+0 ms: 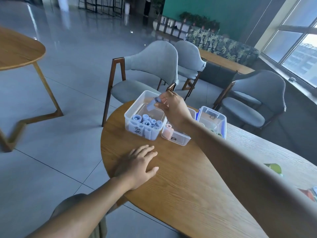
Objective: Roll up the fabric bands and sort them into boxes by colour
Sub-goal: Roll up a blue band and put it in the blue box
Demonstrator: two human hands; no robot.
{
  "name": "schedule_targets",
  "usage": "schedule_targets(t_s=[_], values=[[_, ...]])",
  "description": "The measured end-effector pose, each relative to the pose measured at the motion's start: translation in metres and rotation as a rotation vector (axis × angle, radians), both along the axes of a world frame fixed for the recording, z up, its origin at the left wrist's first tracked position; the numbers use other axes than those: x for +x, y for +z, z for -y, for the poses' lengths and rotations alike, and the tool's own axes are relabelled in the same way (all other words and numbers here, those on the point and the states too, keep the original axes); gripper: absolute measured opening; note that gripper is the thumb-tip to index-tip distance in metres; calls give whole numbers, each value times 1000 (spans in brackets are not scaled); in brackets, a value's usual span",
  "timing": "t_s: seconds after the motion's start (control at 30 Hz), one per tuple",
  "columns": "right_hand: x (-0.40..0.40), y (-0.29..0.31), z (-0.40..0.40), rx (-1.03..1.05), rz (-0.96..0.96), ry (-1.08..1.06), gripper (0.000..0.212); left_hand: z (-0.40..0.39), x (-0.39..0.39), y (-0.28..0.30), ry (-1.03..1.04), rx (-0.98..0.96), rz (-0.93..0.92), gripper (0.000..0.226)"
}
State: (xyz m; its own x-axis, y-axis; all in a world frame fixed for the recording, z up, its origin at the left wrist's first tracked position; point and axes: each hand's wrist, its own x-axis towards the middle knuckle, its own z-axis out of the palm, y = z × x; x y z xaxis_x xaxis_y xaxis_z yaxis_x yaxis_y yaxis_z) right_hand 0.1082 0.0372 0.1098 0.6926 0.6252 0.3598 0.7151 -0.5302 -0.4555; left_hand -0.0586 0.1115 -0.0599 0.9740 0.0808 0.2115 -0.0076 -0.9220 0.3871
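My right hand point(171, 107) reaches over the left clear box point(132, 109) and pinches a rolled blue band point(154, 103), whose loose end hangs down. Several blue rolls point(145, 121) lie inside that box. My left hand point(139, 164) rests flat on the wooden table point(180, 177), fingers spread, holding nothing. The middle clear box point(180, 140) holds a pink roll point(167, 131). The right clear box point(216, 119) holds green rolls point(214, 131), partly hidden by my right forearm.
Unrolled bands, a green one point(274, 167) and others point(310, 193), lie at the table's right edge. Grey upholstered chairs point(151, 66) stand just beyond the boxes. Another wooden table point(17, 48) stands at the far left.
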Motion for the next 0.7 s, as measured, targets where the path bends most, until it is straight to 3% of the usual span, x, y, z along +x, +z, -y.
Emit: schedule_targets(t_s=[0.23, 0.7], values=[[9, -15, -42, -42, -85, -4, 27, 0, 0, 0, -1, -1, 11, 60], [13, -40, -82, -227, -45, -11, 32, 0, -1, 4, -1, -12, 13, 59]])
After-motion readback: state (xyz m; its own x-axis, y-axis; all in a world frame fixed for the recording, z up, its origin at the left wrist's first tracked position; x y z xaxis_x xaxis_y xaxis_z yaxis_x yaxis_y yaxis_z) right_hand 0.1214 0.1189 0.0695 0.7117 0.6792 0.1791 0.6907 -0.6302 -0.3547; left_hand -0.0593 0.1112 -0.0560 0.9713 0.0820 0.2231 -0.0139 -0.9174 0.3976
